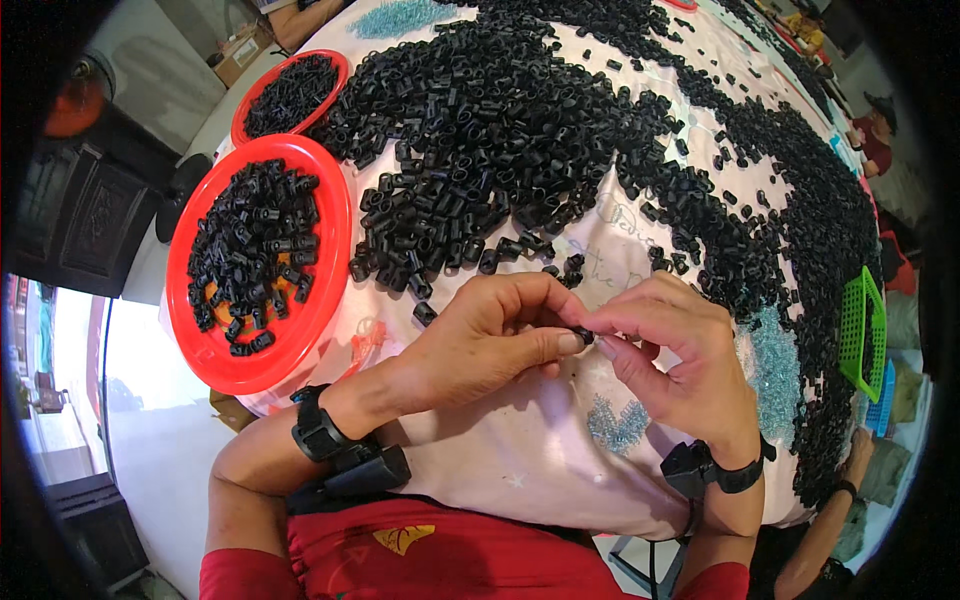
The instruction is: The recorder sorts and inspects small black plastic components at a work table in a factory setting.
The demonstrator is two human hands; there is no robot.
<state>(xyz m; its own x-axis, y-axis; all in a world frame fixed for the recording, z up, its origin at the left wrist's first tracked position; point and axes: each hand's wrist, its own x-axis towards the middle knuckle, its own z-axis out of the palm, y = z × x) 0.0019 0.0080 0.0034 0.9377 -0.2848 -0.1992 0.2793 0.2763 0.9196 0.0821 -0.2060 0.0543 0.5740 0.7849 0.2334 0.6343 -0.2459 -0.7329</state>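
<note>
Hands (478, 350) both pinch one small black piece (583, 336), probably light and stiff, best held by its ends.

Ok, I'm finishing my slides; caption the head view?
Left hand and right hand meet at a small black part near heaped black pieces.

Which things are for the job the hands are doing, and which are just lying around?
Part of the job, it seems:
- small black piece, pinched between left hand and right hand
- big heap of black pieces, likely
- red plate holding more, likely

Probably just around:
- cardboard box
- dark carved furniture
</note>
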